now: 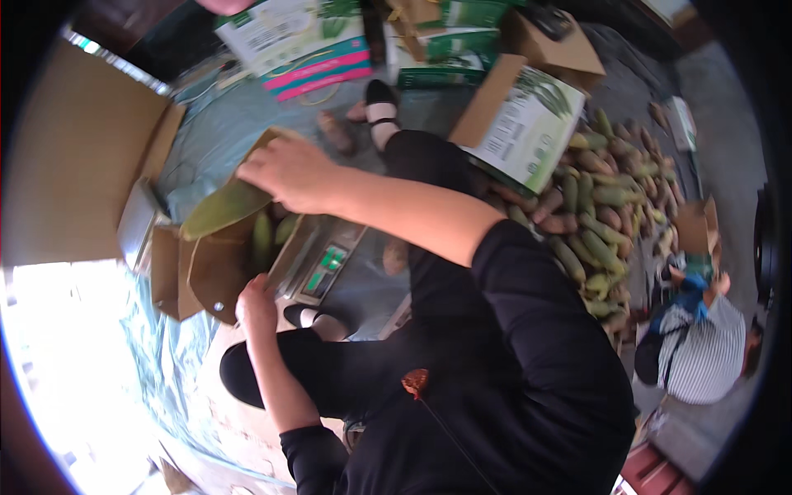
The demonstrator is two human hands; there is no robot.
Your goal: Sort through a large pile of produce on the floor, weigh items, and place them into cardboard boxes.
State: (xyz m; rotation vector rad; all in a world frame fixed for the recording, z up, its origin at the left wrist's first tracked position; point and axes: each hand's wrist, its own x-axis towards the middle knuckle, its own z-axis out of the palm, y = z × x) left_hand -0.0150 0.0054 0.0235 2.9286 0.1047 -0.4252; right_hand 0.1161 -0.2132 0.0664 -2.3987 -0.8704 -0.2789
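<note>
An open cardboard box (216, 268) stands beside a digital scale (318, 276) with a lit green display; whether it rests on the scale's pan I cannot tell. Several green radishes (262, 235) lie inside. Above the box's far side, my right hand (293, 169) is closed on a long green radish (224, 210), which slants down to the left over the opening. A raised flap shows behind that hand. At the near edge of the box, my left hand (257, 309) has its fingers closed on the cardboard rim; its fingertips are partly hidden.
A big heap of green and soil-brown radishes (598, 214) lies to my right, beside a printed carton (528, 124). More printed packaging (305, 41) stands at the far side. Tall cardboard (74, 148) rises at left. A person in a striped top (701, 351) sits at far right.
</note>
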